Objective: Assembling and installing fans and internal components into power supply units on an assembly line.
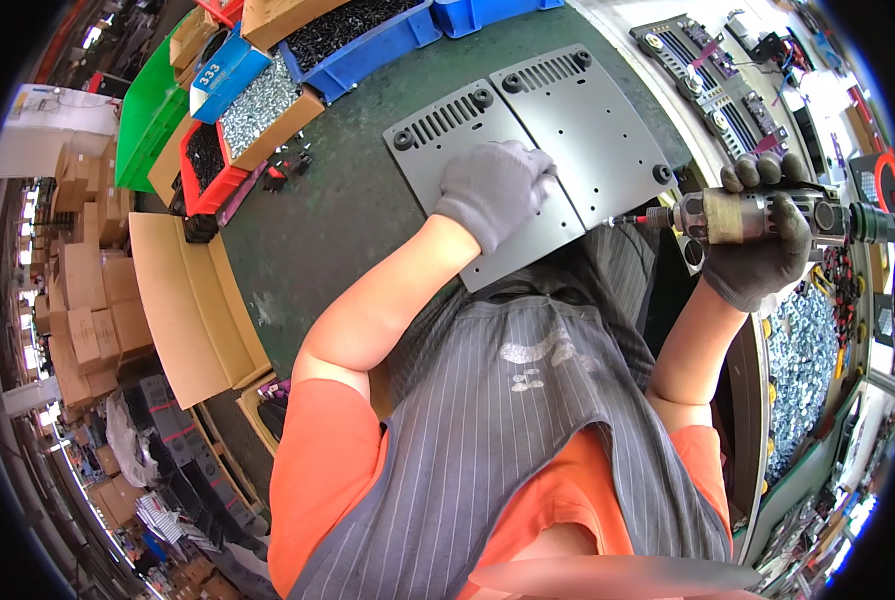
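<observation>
Two dark grey metal panels lie side by side on the green worktop (308, 240), a left panel (503, 262) and a right panel (603, 125). Each has a row of slots at its far end and round black feet. My left hand (498, 190), in a grey glove, rests on the left panel near the seam with its fingers curled closed; what they may hold is hidden. In my gloved right hand (763, 255) is a power screwdriver (723, 218), held level at the right. Its bit points left, with the tip by the right panel's near corner.
Blue bins (363, 50) of black screws stand at the far side. Left of them are a cardboard box of silvery screws (258, 105), a red bin (206, 165) and a green bin (153, 120). At right are slotted assemblies (708, 85) and a heap of metal parts (800, 350).
</observation>
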`<state>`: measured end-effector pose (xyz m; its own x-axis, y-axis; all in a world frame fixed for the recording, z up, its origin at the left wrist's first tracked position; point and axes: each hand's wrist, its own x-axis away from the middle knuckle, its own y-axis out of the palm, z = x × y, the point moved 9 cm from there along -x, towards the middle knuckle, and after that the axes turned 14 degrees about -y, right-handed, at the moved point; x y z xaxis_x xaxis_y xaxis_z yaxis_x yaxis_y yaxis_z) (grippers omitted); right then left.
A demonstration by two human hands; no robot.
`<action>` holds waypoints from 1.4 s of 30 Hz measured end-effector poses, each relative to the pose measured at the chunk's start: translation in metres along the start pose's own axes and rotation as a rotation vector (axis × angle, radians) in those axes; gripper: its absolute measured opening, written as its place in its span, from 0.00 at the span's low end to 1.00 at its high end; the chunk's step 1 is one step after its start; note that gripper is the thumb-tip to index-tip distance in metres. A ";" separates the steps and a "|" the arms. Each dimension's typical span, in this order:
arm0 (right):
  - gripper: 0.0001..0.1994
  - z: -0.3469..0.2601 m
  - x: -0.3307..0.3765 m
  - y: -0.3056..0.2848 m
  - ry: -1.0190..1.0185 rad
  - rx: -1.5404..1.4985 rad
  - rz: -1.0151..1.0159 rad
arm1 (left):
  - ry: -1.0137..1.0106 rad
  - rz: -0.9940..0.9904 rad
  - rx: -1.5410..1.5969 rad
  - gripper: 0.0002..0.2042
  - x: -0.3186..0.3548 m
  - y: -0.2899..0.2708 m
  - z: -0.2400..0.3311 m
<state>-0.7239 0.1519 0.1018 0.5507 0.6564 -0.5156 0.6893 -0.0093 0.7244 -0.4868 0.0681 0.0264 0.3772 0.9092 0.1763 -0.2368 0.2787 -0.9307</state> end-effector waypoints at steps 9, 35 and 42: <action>0.25 0.000 -0.003 0.004 -0.042 0.230 -0.006 | 0.060 0.006 0.017 0.19 -0.013 0.005 0.021; 0.22 0.107 0.013 0.056 0.391 0.408 -0.430 | 0.020 0.080 0.385 0.15 0.014 0.026 0.031; 0.24 0.068 -0.004 0.083 0.210 0.115 -0.483 | -0.385 -0.485 2.028 0.17 0.014 0.030 -0.025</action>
<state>-0.6366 0.0974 0.1333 0.0600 0.7428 -0.6668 0.8945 0.2564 0.3662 -0.4659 0.0817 -0.0069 0.5964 0.6083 0.5237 -0.7013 0.0774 0.7087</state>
